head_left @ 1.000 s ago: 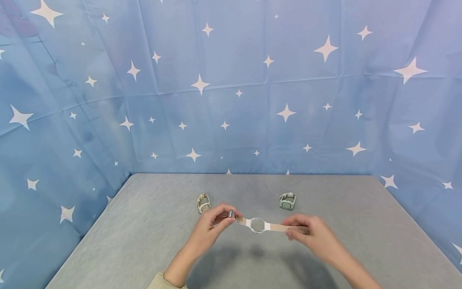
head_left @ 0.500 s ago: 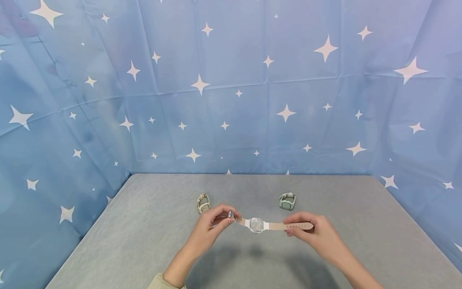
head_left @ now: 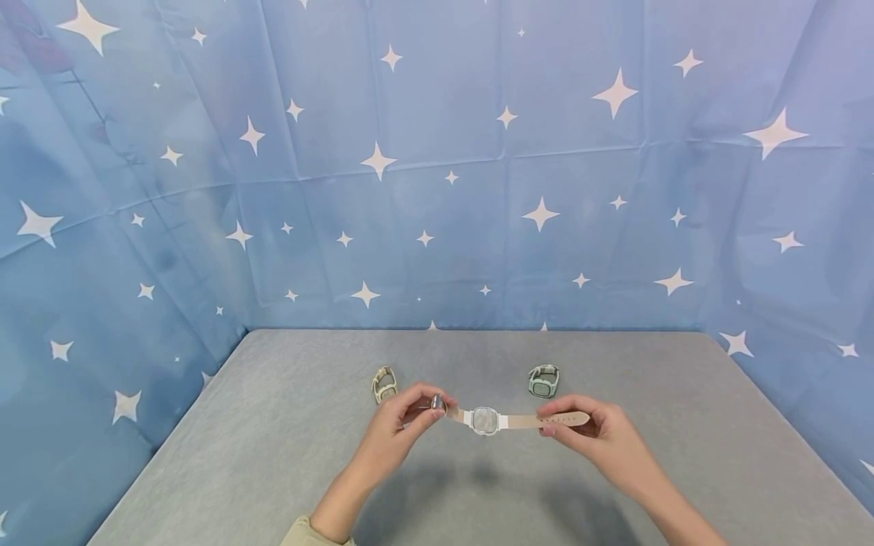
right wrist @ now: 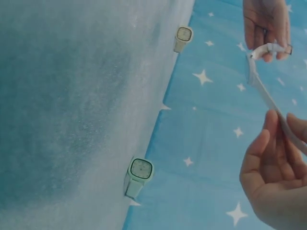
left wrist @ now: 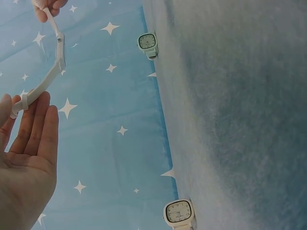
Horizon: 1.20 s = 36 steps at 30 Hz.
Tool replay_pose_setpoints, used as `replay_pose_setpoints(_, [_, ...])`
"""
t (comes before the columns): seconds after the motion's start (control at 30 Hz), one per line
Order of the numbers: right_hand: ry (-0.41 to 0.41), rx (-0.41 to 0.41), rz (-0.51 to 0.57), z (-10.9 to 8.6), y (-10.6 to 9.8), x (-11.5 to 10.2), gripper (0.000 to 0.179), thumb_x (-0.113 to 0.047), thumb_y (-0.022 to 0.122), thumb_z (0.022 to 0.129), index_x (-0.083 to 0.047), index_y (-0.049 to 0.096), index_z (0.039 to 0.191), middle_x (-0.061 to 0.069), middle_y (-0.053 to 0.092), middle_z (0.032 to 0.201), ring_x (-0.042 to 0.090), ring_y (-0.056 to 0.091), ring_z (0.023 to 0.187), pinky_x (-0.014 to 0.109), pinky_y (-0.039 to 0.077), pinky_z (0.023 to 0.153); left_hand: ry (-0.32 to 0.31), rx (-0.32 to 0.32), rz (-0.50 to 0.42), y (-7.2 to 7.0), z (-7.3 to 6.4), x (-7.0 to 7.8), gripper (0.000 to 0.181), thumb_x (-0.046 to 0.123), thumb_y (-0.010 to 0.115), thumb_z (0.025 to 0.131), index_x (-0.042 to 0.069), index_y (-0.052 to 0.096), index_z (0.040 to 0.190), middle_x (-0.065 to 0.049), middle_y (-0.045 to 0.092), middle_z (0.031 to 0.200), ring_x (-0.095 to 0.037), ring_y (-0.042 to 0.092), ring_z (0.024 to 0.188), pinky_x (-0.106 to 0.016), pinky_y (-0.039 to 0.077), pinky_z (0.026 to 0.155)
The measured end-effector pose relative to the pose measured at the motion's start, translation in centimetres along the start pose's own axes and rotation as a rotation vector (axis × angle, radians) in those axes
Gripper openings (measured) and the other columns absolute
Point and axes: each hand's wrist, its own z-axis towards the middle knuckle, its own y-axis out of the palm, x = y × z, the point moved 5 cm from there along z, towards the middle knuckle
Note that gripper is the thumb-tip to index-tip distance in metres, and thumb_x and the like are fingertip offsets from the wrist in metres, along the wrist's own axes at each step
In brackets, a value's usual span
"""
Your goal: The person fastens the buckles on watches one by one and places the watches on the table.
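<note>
A white wristwatch with a pale strap is stretched out between both hands, above the table. My left hand pinches the buckle end of its strap between thumb and fingers. The holed tail of the strap is pinched by my right hand, its tip sticking out past the fingers. In the left wrist view the watch is seen edge-on, bending at the case. The right wrist view shows the metal buckle at the left hand's fingers.
A cream watch lies on the grey table behind the left hand. Farther right, a green watch lies behind the right hand. A blue star-patterned cloth hangs around the back and sides.
My right hand has shifted slightly right and up along the strap, so more of the holed tail shows. The watch case has risen a little. The left hand stays in place.
</note>
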Motion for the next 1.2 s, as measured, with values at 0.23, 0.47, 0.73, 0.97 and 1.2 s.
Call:
replay_pose_setpoints(0.23, [0.005,0.034,-0.020,0.1,0.0,-0.4,0.020,-0.011,0.068,0.094,-0.003,0.068,0.112,-0.007,0.072,0.102,0.009,0.074,0.082,0.024,0.058,0.077,0.011,0.007,0.013,0.0,0.1,0.0,0.015,0.014,0.058,0.101,0.009,0.067,0.112,-0.011,0.073,0.110,-0.010,0.070,0.102,-0.025,0.058,0.086])
replay_pose_setpoints(0.47, [-0.019,0.071,-0.057,0.3,0.2,-0.9,0.019,-0.012,0.071,0.092,-0.005,0.069,0.110,-0.008,0.072,0.100,0.009,0.074,0.078,0.024,0.057,0.073,0.000,0.015,-0.003,-0.1,0.4,0.3,0.015,0.015,0.059,0.100,0.009,0.067,0.112,-0.012,0.072,0.111,-0.008,0.069,0.104,-0.025,0.057,0.086])
replay_pose_setpoints(0.73, [-0.063,0.060,-0.038,0.7,0.4,-1.2,0.020,-0.008,0.070,0.092,-0.003,0.068,0.111,-0.010,0.073,0.096,0.006,0.073,0.081,0.024,0.058,0.072,0.027,0.022,-0.010,-0.1,0.6,0.3,0.015,0.013,0.060,0.100,0.008,0.067,0.111,-0.013,0.072,0.110,-0.007,0.069,0.102,-0.025,0.058,0.086])
replay_pose_setpoints(0.97, [-0.133,0.093,-0.042,1.1,0.7,-1.7,0.018,-0.004,0.069,0.092,0.000,0.068,0.110,-0.013,0.074,0.097,0.004,0.070,0.082,0.022,0.058,0.072,0.022,0.016,-0.006,0.1,1.0,0.6,0.016,0.017,0.060,0.100,0.011,0.067,0.113,-0.010,0.072,0.111,-0.006,0.069,0.102,-0.026,0.058,0.087])
replay_pose_setpoints(1.2, [-0.172,0.106,-0.026,1.6,1.1,-2.3,0.020,-0.003,0.067,0.093,0.001,0.069,0.113,-0.017,0.073,0.106,0.004,0.070,0.093,0.019,0.058,0.079,0.029,0.017,-0.005,0.3,1.4,1.0,0.016,0.018,0.061,0.099,0.012,0.068,0.113,-0.008,0.073,0.111,-0.007,0.069,0.100,-0.027,0.058,0.087])
